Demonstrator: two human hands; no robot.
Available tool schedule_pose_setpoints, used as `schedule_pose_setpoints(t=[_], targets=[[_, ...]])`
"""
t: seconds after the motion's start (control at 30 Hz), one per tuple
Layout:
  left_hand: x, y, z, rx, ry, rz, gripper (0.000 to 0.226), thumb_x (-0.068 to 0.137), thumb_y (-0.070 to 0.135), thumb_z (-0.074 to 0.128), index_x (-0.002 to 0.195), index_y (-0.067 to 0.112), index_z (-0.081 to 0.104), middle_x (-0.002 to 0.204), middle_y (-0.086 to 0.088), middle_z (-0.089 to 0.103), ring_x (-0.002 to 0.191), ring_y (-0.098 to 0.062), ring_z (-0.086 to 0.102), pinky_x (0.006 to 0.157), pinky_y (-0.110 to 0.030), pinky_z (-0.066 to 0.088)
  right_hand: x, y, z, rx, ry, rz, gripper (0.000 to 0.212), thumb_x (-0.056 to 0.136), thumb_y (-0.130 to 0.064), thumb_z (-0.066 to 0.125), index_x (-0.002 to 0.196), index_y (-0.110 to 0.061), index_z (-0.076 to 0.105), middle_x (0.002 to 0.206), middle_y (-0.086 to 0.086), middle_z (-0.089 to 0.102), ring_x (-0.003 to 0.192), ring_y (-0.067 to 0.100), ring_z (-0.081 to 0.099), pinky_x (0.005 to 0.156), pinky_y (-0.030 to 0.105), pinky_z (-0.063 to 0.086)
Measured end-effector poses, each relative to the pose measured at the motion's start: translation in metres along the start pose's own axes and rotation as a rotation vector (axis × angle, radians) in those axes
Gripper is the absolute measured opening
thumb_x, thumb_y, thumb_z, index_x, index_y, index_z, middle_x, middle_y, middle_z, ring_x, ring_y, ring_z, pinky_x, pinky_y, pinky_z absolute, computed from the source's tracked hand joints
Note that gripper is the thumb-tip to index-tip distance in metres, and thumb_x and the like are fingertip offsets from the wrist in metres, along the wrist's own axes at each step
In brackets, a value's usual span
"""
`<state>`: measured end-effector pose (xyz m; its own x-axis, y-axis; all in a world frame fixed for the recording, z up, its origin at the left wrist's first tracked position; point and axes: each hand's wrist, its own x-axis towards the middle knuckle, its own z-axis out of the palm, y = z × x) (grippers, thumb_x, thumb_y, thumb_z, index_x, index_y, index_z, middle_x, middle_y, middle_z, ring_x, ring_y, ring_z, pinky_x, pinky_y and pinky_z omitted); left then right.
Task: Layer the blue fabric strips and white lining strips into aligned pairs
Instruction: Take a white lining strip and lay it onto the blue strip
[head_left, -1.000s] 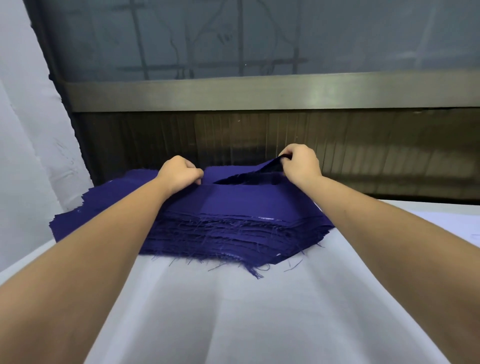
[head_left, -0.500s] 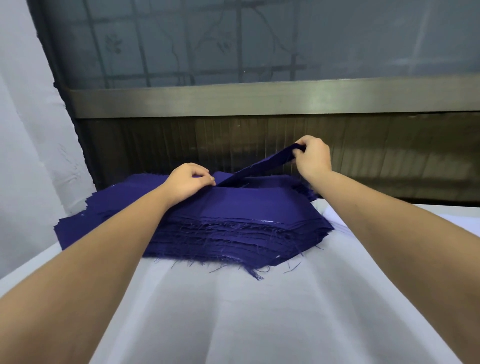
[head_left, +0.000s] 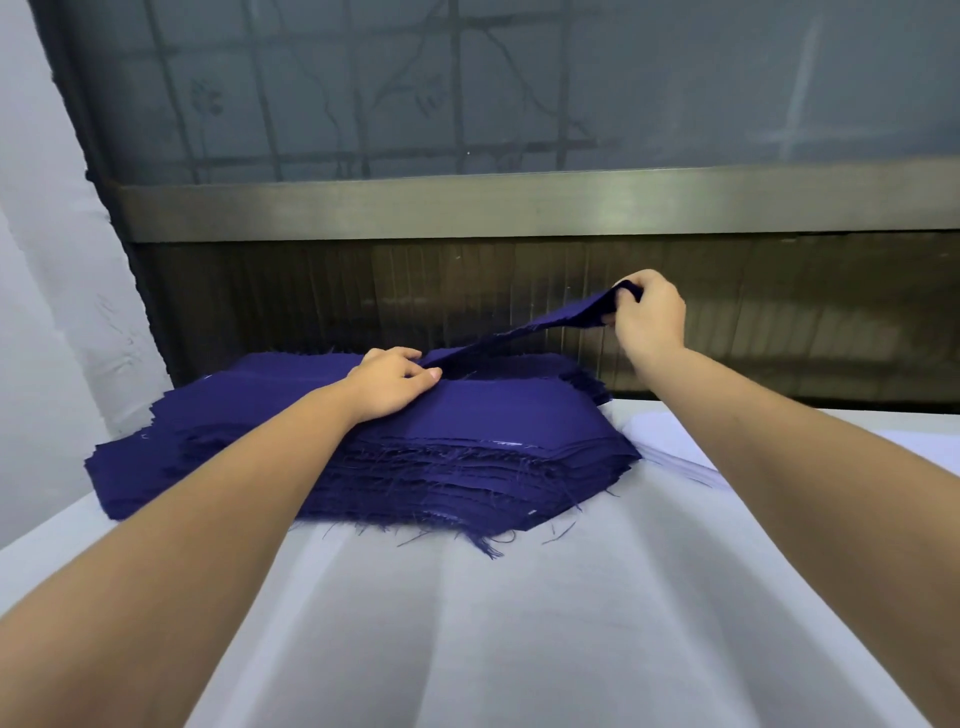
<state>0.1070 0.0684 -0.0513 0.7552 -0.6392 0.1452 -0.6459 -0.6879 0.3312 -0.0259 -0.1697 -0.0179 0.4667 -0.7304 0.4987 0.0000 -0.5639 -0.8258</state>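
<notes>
White fabric (head_left: 519, 623) is covering the table (head_left: 52, 535), and the stack of blue fabric strips (head_left: 493, 431) is lying on it. My right hand (head_left: 652, 317) is pinching one blue strip (head_left: 519, 338), holding its end above the stack; my left hand (head_left: 389, 382) is pressing the stack's top, fingers (head_left: 410, 364) nearly straight and together
</notes>
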Motion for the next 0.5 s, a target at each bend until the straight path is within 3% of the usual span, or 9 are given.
schedule_pose_setpoints(t=[0.13, 0.2, 0.27, 0.37, 0.5], targets=[[0.0, 0.006, 0.001, 0.035, 0.01, -0.004, 0.044, 0.1, 0.041, 0.035, 0.128, 0.016, 0.058, 0.147, -0.005, 0.038, 0.136, -0.029, 0.031, 0.111, -0.047, 0.027, -0.001, 0.011, -0.011, 0.051, 0.014, -0.009, 0.02, 0.094, -0.004, 0.042, 0.102, -0.004, 0.061, 0.1, 0.015, 0.066, 0.083, 0.025, 0.065, 0.084, 0.039, 0.053], [0.0, 0.009, 0.001, 0.029, 0.065, 0.019, 0.044, 0.1, 0.037, 0.037, 0.129, 0.01, 0.057, 0.143, -0.008, 0.043, 0.13, -0.028, 0.039, 0.108, -0.04, 0.032, -0.004, 0.018, -0.016, 0.07, 0.014, -0.017, 0.018, 0.094, -0.004, 0.044, 0.1, -0.004, 0.061, 0.095, 0.013, 0.065, 0.065, 0.014, 0.062, 0.069, 0.028, 0.053], [0.001, 0.012, 0.002, 0.02, 0.145, 0.034, 0.045, 0.1, 0.034, 0.038, 0.13, 0.005, 0.054, 0.143, -0.009, 0.042, 0.129, -0.026, 0.041, 0.106, -0.035, 0.032, -0.008, 0.024, -0.02, 0.084, 0.017, -0.016, 0.016, 0.095, -0.004, 0.047, 0.1, -0.005, 0.061, 0.095, 0.011, 0.064, 0.064, 0.011, 0.061, 0.063, 0.019, 0.052], [0.003, 0.02, 0.001, -0.018, 0.254, 0.03, 0.046, 0.1, 0.033, 0.04, 0.131, 0.001, 0.051, 0.147, -0.007, 0.034, 0.13, -0.024, 0.04, 0.105, -0.033, 0.033, -0.015, 0.033, -0.026, 0.126, 0.015, 0.008, 0.016, 0.094, -0.004, 0.049, 0.105, -0.004, 0.06, 0.103, 0.014, 0.064, 0.082, 0.022, 0.065, 0.081, 0.032, 0.056], [0.007, 0.031, 0.0, -0.1, 0.334, 0.022, 0.044, 0.1, 0.03, 0.04, 0.126, -0.003, 0.054, 0.148, -0.006, 0.032, 0.131, -0.022, 0.038, 0.103, -0.029, 0.031, -0.019, 0.038, -0.034, 0.197, 0.022, 0.052, 0.012, 0.094, -0.004, 0.05, 0.102, -0.007, 0.058, 0.104, 0.014, 0.064, 0.084, 0.023, 0.066, 0.083, 0.036, 0.055]])
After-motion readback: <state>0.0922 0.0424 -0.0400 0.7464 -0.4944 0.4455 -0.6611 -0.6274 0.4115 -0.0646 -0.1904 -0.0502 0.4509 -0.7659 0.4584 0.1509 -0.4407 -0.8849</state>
